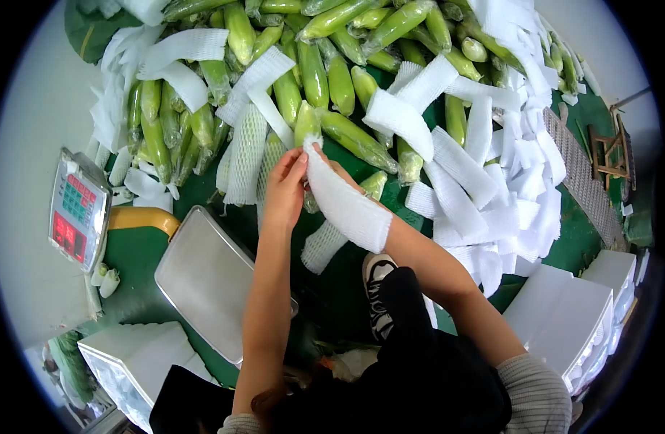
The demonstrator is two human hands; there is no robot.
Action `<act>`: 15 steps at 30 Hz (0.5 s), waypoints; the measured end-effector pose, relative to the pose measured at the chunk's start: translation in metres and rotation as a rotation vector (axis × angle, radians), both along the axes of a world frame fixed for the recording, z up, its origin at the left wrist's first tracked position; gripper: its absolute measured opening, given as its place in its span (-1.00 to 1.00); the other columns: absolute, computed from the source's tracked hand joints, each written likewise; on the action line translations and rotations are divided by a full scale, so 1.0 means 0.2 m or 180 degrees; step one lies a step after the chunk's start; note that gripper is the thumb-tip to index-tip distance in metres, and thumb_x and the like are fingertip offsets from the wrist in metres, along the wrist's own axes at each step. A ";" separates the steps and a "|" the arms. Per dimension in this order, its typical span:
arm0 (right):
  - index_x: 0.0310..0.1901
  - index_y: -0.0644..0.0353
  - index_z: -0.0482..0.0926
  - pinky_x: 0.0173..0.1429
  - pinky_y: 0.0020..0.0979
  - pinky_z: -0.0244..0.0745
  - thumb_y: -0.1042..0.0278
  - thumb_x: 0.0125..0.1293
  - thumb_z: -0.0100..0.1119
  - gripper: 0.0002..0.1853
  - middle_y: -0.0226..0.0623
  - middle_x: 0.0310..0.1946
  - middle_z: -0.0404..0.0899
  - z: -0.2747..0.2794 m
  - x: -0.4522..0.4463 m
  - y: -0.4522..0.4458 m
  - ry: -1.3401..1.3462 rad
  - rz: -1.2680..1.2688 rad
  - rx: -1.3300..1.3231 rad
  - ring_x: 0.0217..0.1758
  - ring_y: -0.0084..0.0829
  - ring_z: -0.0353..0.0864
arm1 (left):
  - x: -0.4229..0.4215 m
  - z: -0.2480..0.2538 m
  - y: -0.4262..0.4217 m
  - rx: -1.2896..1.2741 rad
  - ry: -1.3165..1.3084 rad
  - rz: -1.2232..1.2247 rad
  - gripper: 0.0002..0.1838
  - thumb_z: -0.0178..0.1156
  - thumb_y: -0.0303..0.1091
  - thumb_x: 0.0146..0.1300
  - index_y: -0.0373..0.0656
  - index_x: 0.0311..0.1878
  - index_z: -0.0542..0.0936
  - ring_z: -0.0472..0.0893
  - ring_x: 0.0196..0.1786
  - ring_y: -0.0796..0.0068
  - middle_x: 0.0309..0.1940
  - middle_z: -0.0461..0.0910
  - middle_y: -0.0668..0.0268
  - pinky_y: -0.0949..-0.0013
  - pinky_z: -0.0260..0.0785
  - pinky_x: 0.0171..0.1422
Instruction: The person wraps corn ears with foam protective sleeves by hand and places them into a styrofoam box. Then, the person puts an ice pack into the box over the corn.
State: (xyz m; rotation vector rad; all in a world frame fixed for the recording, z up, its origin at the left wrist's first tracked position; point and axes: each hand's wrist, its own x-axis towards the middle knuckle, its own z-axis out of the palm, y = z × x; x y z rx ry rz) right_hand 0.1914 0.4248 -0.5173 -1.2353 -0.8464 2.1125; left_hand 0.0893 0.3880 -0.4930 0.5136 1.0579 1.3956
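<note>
My left hand is closed, thumb and fingers pinching the mouth of a white foam net sleeve. The sleeve hangs across my right wrist. My right hand is behind it, partly hidden, its fingertips curled at the same edge. Right at the sleeve's mouth, a green ear of corn in clear film sticks up; I cannot tell how much of it is inside the sleeve. Beneath my hands lie another foam sleeve and a film-wrapped ear.
A heap of wrapped corn lies ahead. Loose white foam sleeves pile up at the right. At left stands a scale with a steel platform and lit display. White foam boxes sit lower right, another foam box lower left.
</note>
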 end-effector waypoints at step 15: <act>-0.10 0.34 0.45 -0.02 -0.32 0.49 0.17 0.38 0.01 -0.67 -0.21 -0.18 0.56 -0.10 -0.04 0.81 0.1387 -0.1058 -0.0104 -0.16 -0.40 0.57 | -0.16 -0.25 0.86 -0.0466 -0.0033 0.1521 -0.75 0.09 -0.56 0.19 -0.35 -0.06 0.35 0.57 -0.24 0.27 -0.22 0.49 0.10 0.32 0.48 -0.23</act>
